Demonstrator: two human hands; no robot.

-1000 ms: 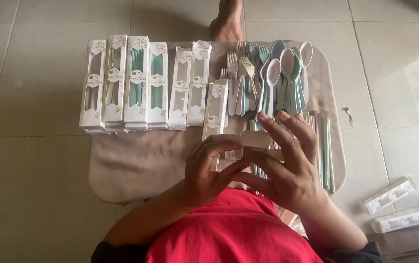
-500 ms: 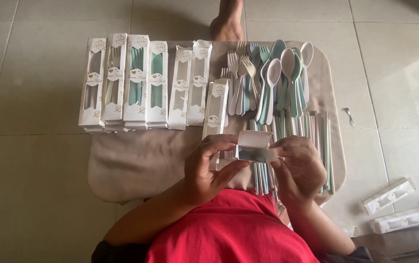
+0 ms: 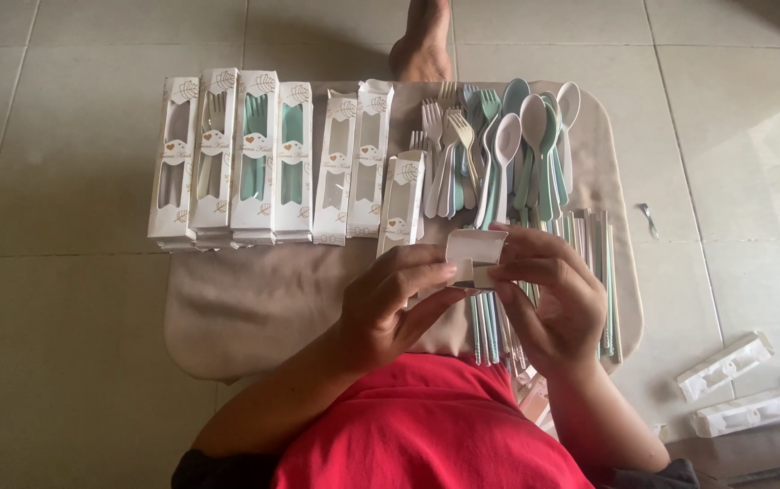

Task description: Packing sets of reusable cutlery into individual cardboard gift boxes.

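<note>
Gripping a small white cardboard box (image 3: pixel 474 256) from both sides, the two hands meet over the near edge of a beige cloth-covered board (image 3: pixel 254 299); left hand (image 3: pixel 390 303) curls fingers & thumb round the box's left end, right hand (image 3: pixel 548 294) pinches its right end w/ fingertips on the open flap; box sits tilted, held in the air just above the cloth, its open end facing up toward the camera; red shirt (image 3: pixel 426 426) fills the bottom centre below the wrists.

Under & right of the hands lies a bundle of chopsticks (image 3: pixel 598 272), white & pale green, running lengthwise toward the person; beyond the box, a heap of loose forks (image 3: pixel 449 149) in cream & mint, w/ spoons (image 3: pixel 530 136) piled just beside them to the right, handles overlapping; one windowed cutlery box (image 3: pixel 403 201) lies alone just left of the forks, near the left hand's fingertips.

Further left, a row of windowed white cutlery boxes (image 3: pixel 254 158) lies side by side in stacks, some showing mint pieces inside; a bare foot (image 3: pixel 422 45) rests at the board's far edge; on the tiled floor (image 3: pixel 64 317) at bottom right, well apart, lie a few more white boxes (image 3: pixel 725 367).
</note>
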